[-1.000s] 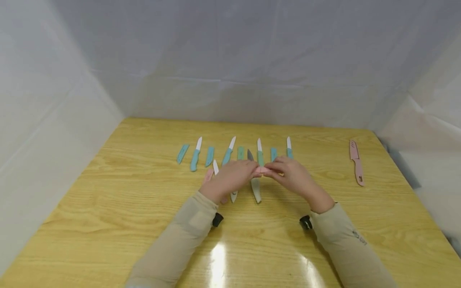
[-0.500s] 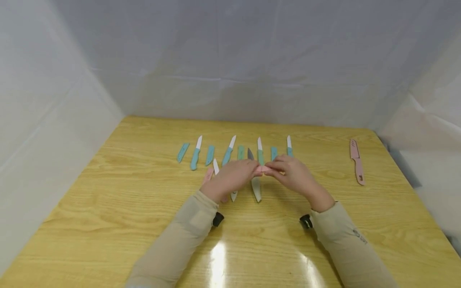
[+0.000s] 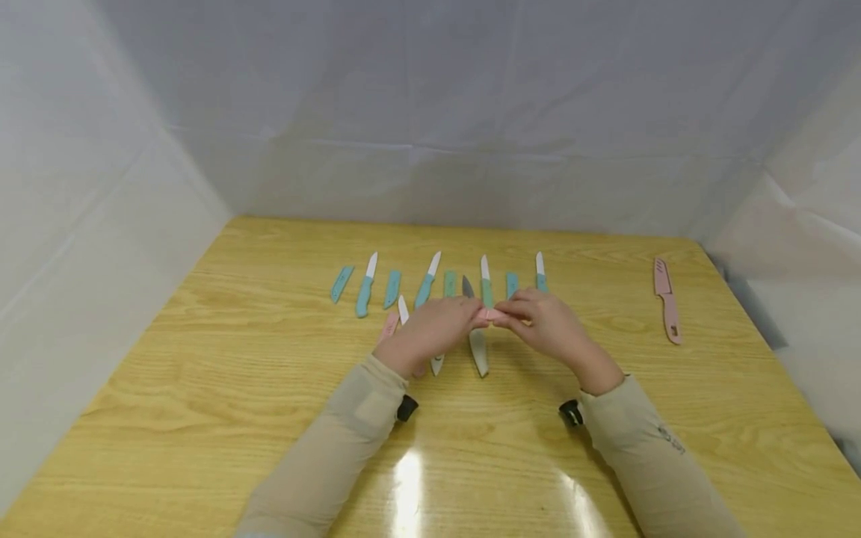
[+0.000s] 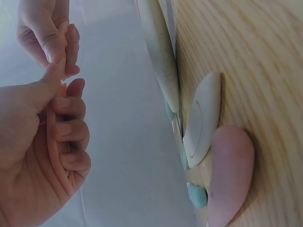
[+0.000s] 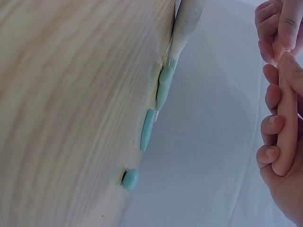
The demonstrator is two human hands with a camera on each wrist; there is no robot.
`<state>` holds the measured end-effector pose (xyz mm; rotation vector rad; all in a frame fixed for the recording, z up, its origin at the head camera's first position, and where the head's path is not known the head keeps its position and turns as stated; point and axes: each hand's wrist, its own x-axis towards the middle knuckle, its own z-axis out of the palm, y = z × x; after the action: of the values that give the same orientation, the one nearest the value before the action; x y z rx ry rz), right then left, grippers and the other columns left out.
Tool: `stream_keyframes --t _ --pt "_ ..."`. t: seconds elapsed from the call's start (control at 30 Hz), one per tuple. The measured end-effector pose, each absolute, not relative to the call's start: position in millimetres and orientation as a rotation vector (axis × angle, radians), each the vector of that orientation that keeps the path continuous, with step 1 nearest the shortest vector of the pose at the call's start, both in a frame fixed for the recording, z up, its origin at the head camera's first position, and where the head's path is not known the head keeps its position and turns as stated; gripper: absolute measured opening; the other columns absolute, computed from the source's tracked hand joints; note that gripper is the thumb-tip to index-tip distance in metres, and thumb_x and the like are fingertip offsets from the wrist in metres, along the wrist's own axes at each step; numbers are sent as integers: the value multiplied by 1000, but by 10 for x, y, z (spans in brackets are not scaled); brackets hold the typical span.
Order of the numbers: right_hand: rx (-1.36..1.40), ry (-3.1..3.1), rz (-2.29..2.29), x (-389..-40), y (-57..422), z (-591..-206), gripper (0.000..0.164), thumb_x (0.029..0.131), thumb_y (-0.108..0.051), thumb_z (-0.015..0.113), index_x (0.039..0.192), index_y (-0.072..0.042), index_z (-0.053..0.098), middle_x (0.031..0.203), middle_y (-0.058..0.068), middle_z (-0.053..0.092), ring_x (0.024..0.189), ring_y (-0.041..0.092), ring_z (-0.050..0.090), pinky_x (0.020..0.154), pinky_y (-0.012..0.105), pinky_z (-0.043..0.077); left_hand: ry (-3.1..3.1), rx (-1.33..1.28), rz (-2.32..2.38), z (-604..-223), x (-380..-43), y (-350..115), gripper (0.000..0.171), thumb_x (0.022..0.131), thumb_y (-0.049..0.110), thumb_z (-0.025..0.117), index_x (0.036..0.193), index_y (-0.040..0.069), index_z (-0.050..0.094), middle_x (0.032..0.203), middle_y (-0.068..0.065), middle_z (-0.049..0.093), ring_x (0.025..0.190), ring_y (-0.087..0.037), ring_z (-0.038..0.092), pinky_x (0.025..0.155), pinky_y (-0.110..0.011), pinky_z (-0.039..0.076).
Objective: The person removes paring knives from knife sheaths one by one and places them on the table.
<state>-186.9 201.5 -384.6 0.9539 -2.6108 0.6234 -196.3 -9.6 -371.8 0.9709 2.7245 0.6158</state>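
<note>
Above the middle of the table, my left hand [image 3: 437,325] and right hand [image 3: 546,325] meet thumb to thumb on a pink knife [image 3: 493,314]. In the left wrist view, the left fingers curl round its slim pink sheath [image 4: 53,146]. The right hand grips the rounded pink handle [image 5: 286,135], seen in the right wrist view. No blade shows between them. Below the hands lies a white-handled knife [image 3: 478,353] with a dark blade. Beside it are a white sheath [image 4: 203,118] and another pink-handled knife [image 4: 232,175], partly hidden by my left hand in the head view.
Behind the hands, a row holds several bare knives, such as a blue one [image 3: 364,295] and a green one [image 3: 486,288], with blue sheaths [image 3: 341,284] and a green sheath [image 3: 449,284] between. A sheathed pink knife [image 3: 667,302] lies far right. White sheeting [image 3: 430,112] encloses the table.
</note>
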Motion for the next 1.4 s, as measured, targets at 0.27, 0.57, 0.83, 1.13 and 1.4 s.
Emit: stream_keyframes --t 0.27,0.57,0.83,1.13,1.4 --pt "954 -2632 632 -1876 2025 -3856 24 89 -19 70 105 -2 74 90 7 71 77 18 61 66 33 50 2727 948 623 -3734 -1963 -89 38 105 45 25 105 21 54 99 1 62 86 -14 55 83 -33 47" --pt "962 -2631 626 -1865 2030 -3837 24 88 -19 71 104 -2 74 89 6 70 74 17 59 64 31 49 2729 954 622 -3748 -1968 -100 38 106 42 26 107 18 55 96 0 61 84 -14 54 80 -33 46" --pt "938 -2649 626 -1864 2038 -3835 25 89 -19 70 106 -1 74 88 5 69 72 15 56 62 29 47 2721 963 623 -3753 -1980 -107 41 106 41 24 109 15 56 100 -2 63 86 -14 55 82 -33 46" --pt "933 -2680 630 -1868 2035 -3813 27 90 -20 69 107 0 73 89 6 68 71 15 55 62 29 46 2750 962 607 -3752 -1980 -101 35 106 41 26 105 20 54 99 2 61 89 -13 56 84 -32 47" --pt "892 -2707 635 -1856 2034 -3800 28 90 -22 68 108 -1 73 90 7 69 72 15 58 63 30 48 2728 949 635 -3741 -1973 -114 33 107 39 27 108 20 54 105 0 63 96 -15 57 88 -35 47"
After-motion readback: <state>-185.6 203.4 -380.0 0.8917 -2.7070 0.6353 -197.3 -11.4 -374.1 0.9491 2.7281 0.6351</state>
